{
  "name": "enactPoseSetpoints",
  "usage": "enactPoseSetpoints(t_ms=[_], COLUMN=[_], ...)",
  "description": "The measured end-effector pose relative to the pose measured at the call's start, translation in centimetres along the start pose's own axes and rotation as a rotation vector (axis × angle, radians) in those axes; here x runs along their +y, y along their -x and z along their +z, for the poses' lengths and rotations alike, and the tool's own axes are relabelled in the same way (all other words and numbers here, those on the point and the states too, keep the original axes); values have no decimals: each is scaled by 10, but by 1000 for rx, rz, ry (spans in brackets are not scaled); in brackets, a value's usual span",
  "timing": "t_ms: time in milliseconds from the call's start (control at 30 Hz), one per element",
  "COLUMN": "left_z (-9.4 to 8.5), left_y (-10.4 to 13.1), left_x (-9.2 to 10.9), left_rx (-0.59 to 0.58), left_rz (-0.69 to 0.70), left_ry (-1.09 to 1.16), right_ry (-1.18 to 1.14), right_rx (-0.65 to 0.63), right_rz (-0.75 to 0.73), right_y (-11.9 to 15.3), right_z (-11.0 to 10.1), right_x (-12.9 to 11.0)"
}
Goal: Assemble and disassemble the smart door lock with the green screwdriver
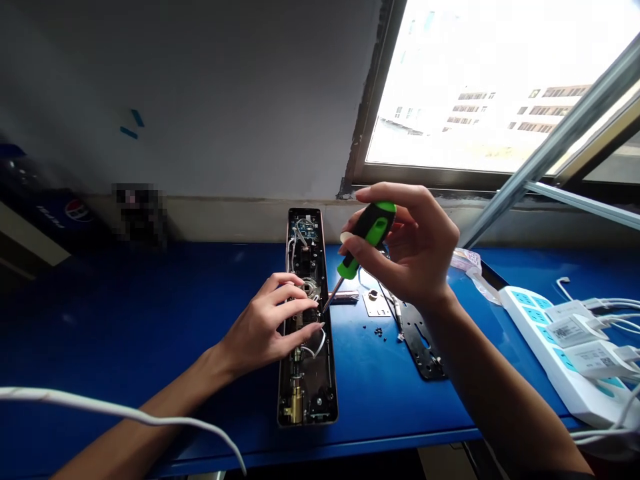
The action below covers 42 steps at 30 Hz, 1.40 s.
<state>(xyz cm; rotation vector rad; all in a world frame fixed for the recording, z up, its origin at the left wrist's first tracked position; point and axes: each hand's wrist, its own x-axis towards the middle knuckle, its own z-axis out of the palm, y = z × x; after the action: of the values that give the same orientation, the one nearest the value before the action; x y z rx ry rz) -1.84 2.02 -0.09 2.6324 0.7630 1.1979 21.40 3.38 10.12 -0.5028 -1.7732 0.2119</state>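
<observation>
A long, narrow lock housing (320,380) lies lengthwise on the blue table with its inside facing up. A small circuit board (306,230) sits at its far end, and a brass cylinder (296,403) at its near end. My left hand (277,317) rests over the middle of the housing, fingers spread and touching the parts inside. In my right hand (410,247) is a green-and-black screwdriver (375,230), gripped by the handle. Its shaft slants down left, with the tip at the housing's right edge near my left fingertips. Whether it sits on a screw cannot be made out.
Right of the housing lie several small black screws (379,331), a pale square plate (376,303) and a black perforated plate (425,347). A white power strip (535,333) with plugged-in adapters stands farther right. A white cable (125,412) crosses the lower left.
</observation>
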Motion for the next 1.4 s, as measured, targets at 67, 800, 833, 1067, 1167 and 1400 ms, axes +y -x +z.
enactPoseSetpoints(t_ms=[67,800,833,1067,1167,1400], left_z=[1,10,10,12,11,7], left_y=[0,2,2,4,3,3], left_x=[1,10,10,8,9,12], left_rx=[36,128,124,123,59,-58], left_rz=[6,28,31,27,21,-30], left_ry=[-13,-7,-13,-10,-33,-40], right_ry=[3,101,95,20,25,31], right_rx=[18,-1,-4,-2,-34,-68], right_rz=[2,-86,-81,-135,-190,-223], right_y=[1,4,4,4,7,18], right_z=[4,3,3,2,1,0], right_x=[1,-2,-2,-4,-1,6])
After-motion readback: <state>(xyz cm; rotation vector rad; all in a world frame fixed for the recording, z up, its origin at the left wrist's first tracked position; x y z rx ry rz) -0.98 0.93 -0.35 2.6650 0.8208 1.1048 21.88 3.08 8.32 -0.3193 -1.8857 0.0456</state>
